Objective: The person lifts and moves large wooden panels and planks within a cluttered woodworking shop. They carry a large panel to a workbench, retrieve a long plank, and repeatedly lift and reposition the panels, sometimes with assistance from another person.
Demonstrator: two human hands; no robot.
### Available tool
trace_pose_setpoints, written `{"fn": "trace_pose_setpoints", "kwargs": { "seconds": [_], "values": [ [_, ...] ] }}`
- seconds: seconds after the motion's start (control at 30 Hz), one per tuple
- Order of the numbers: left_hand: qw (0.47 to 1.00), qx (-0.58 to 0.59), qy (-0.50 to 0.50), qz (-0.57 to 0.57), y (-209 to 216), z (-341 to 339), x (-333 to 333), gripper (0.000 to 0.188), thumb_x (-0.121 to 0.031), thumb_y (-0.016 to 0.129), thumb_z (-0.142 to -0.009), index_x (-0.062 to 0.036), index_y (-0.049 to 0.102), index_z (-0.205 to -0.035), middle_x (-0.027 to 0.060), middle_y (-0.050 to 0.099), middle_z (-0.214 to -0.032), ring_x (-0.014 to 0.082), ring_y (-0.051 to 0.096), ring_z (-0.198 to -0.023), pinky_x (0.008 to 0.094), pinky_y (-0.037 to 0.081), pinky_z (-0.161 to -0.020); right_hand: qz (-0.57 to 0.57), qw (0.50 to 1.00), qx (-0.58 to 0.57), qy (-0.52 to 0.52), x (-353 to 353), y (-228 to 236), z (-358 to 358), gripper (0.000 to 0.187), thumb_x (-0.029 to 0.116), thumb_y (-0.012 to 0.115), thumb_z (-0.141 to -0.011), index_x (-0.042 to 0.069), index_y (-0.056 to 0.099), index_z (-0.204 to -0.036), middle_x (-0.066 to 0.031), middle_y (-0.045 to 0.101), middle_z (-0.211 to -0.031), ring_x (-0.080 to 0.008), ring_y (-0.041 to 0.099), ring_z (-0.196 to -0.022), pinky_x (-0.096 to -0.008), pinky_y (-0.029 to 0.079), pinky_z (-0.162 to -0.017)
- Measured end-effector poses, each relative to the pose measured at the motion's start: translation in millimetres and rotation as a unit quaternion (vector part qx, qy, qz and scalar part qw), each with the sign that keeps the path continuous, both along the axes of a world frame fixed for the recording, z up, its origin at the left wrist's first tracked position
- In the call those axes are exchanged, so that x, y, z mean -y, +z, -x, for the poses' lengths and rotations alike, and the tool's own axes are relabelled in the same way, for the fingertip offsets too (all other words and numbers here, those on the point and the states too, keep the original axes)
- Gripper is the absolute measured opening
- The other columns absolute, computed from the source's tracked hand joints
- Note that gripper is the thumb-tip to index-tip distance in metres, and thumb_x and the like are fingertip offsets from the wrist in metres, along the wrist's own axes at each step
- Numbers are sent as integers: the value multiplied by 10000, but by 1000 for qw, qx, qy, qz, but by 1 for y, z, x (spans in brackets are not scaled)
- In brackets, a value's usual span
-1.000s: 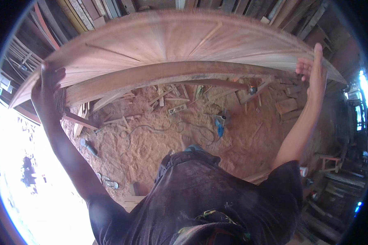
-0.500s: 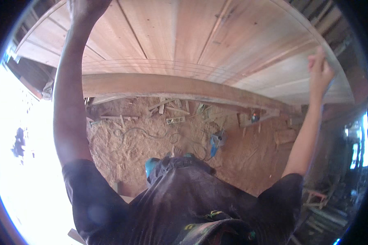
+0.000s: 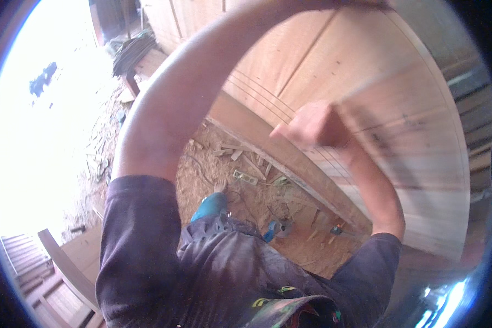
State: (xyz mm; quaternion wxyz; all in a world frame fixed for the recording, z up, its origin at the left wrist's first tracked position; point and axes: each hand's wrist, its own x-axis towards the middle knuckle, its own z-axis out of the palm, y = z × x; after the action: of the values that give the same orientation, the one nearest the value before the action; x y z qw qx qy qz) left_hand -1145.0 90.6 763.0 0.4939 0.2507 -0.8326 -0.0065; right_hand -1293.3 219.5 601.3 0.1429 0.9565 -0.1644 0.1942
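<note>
A broad wooden panel (image 3: 399, 131) of joined boards, with a curved far edge, lies before me. Thin parallel lines run across it close to its near side, where a thick wooden beam (image 3: 273, 153) shows. Over these lines is my right hand (image 3: 322, 126), closed and slightly blurred; what its fingers hold, if anything, is hidden. My left arm reaches across the panel toward the upper right. At the top edge of the picture my left hand (image 3: 366, 4) is mostly cut off and its fingers cannot be made out.
Wood scraps and sawdust cover the floor below, with a pale block with holes (image 3: 245, 177), a cable and a blue power tool (image 3: 276, 229). Curved wooden pieces (image 3: 65, 268) stand at lower left. A stack of thin dark sheets (image 3: 134, 53) sits at upper left.
The view has turned, so the panel now slants down to the right. My right hand has moved from the panel's right side to the lines; my left arm has swung rightward.
</note>
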Motion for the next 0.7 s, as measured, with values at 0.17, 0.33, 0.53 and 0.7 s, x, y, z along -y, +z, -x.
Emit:
{"fn": "trace_pose_setpoints", "kwargs": {
  "seconds": [0.17,0.33,0.53,0.7],
  "values": [
    [997,-19,-6,68,-9,20,4,599,-644,581,-880,-85,709,-705,43,636,-662,168,599,-694,439,394,-899,-33,997,-35,66,-23,4,-12,456,319,659,-931,185,410,-574,14,345,-484,-138,401,-397,-309,350,-365],
    [988,-81,-7,133,-14,19,16,629,-660,555,-883,-83,693,-673,50,628,-655,179,573,-643,407,392,-795,-41,996,-74,-28,11,25,23,375,295,716,-891,163,475,-636,27,369,-530,-141,429,-439,-312,364,-404],
    [993,22,30,108,-30,13,30,622,-640,550,-902,-74,703,-693,46,638,-651,168,601,-631,393,466,-841,107,960,88,-243,-60,88,22,194,259,705,-912,111,593,-857,-31,592,-757,-214,603,-680,-335,514,-644],
    [998,35,-39,-25,10,-29,22,550,-582,705,-828,-34,708,-774,53,671,-679,127,635,-613,285,531,-581,456,650,31,-607,-178,188,177,219,222,588,-984,31,692,-1015,-153,703,-1000,-264,669,-904,-354,540,-764]
  ]
}}
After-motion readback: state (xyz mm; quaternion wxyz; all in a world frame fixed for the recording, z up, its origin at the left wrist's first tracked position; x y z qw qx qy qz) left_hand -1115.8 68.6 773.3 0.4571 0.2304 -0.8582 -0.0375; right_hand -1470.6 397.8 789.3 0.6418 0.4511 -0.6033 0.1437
